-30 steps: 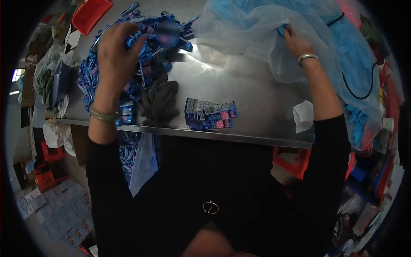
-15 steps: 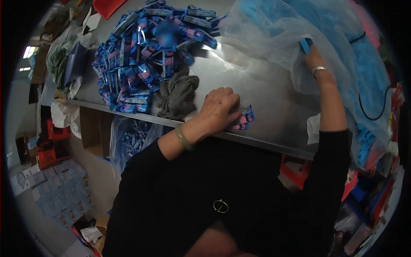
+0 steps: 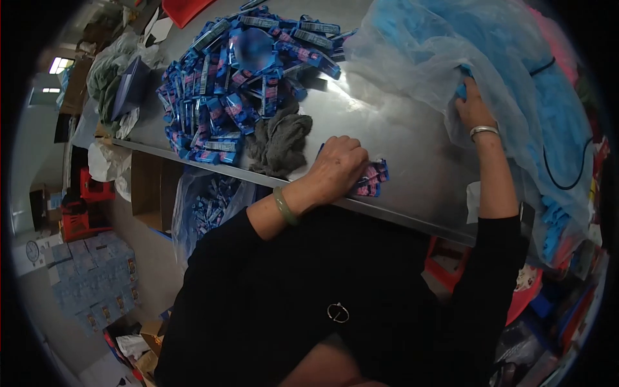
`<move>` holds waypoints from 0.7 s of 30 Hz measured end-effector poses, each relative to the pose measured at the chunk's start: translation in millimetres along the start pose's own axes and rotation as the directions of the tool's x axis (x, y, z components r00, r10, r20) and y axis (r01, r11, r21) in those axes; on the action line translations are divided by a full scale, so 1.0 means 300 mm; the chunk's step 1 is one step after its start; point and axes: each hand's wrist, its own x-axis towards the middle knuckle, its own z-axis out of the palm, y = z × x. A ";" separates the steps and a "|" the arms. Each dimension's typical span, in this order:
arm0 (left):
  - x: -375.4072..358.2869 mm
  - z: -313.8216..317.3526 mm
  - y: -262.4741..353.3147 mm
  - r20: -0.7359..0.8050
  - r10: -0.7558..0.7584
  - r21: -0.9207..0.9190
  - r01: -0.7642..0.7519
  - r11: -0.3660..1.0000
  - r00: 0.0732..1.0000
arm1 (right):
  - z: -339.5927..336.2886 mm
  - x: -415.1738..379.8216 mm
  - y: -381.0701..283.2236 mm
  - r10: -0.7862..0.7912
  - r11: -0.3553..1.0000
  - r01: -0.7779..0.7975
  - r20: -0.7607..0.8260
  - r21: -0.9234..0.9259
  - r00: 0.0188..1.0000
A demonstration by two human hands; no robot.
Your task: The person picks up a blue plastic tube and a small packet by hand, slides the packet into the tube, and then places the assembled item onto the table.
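My left hand (image 3: 335, 166) is closed at the metal table's front edge, its fingers curled over a blue and pink printed packet (image 3: 373, 177). Most of that packet is under the hand; one end sticks out on the right. At the mouth of a clear plastic bag (image 3: 412, 58), my right hand (image 3: 475, 106) pinches a small blue piece (image 3: 465, 71), partly hidden by the fingers and the film. Light blue pieces (image 3: 509, 84) fill the bag. A crumpled dark grey cloth (image 3: 278, 143) lies left of my left hand.
A large heap of blue and pink packets (image 3: 219, 97) covers the table's left part. Below the edge hangs a plastic-lined container (image 3: 213, 206) with more small packets. A red stool (image 3: 445, 261) stands under the table (image 3: 387, 122). Stacked boxes (image 3: 93, 277) are on the floor at left.
My right hand has shifted slightly down relative to the bag's mouth, still with the blue piece. My left hand stays on the packet. The whole view has shifted a little.
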 end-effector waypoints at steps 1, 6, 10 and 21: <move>-0.002 -0.006 -0.001 -0.012 -0.009 0.010 0.009 1.000 1.000 | -0.029 -0.018 -0.027 0.065 0.983 -0.071 0.044 0.169 0.997; 0.012 -0.044 -0.004 -0.103 -0.005 0.002 0.005 1.000 0.995 | -0.201 -0.150 -0.127 0.031 0.843 -0.084 0.107 0.531 0.994; 0.029 -0.061 0.006 -0.157 -0.027 -0.077 0.015 0.997 0.987 | -0.255 -0.247 -0.180 -0.084 0.505 -0.078 0.139 0.860 0.987; 0.024 -0.077 0.038 -0.119 -0.015 -0.207 -0.010 0.978 0.993 | -0.318 -0.324 -0.289 -0.062 -0.148 -0.265 0.258 0.953 0.964</move>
